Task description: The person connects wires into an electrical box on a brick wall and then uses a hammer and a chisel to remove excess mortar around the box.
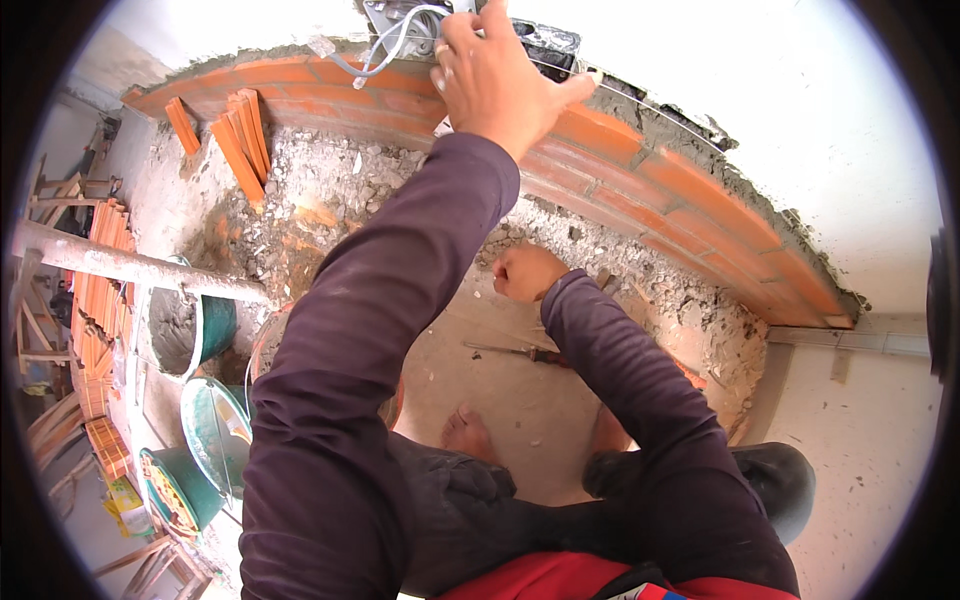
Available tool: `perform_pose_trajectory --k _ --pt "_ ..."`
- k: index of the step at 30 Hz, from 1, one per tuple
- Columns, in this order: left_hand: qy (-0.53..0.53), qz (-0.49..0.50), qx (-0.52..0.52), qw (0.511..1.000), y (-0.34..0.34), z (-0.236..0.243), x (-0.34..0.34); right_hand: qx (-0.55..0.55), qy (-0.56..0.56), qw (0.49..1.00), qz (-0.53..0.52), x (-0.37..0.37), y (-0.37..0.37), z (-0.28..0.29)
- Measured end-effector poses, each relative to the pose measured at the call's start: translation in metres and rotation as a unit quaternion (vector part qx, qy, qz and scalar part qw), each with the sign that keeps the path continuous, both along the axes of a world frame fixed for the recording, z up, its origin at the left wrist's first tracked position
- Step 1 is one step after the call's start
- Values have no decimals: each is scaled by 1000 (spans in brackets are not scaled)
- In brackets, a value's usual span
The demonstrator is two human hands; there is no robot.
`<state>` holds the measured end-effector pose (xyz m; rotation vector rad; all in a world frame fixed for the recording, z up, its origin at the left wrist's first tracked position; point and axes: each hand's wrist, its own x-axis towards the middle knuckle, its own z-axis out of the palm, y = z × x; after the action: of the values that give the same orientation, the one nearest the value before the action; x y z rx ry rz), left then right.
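Note:
My left hand (500, 90) reaches to the top of a low orange brick wall (620, 180), its fingers spread and the thumb pointing right. Beside its fingers, grey cables (405, 35) loop out of a metal box at the wall's upper edge. A thin taut string (660, 118) runs along the top course and passes by the hand. Lower down, in front of the wall, my right hand (530, 272) is closed in a fist; what it holds, if anything, is hidden. On the floor below it lies a thin metal tool with a dark handle (540, 355).
Loose orange bricks (240, 145) lean at the wall's left end above rubble (300, 170). To the left are a bucket of grey mortar (175, 330), other green buckets (215, 430), a round pole (140, 262) and stacked bricks (92, 340). My bare foot (468, 435) is on the floor.

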<state>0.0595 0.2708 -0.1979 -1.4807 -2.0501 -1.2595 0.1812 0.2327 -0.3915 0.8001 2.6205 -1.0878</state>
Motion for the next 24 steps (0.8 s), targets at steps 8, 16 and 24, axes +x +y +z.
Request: perform_pose_trajectory --k 8,16,24 --pt "-167 -56 66 982 -7 -47 18 80 -11 990 118 39 4 4" --pt "-254 4 -15 967 7 -47 19 64 -86 973 204 87 9 69" --pt "-237 15 -46 970 3 -36 11 44 40 990 130 132 20 103"
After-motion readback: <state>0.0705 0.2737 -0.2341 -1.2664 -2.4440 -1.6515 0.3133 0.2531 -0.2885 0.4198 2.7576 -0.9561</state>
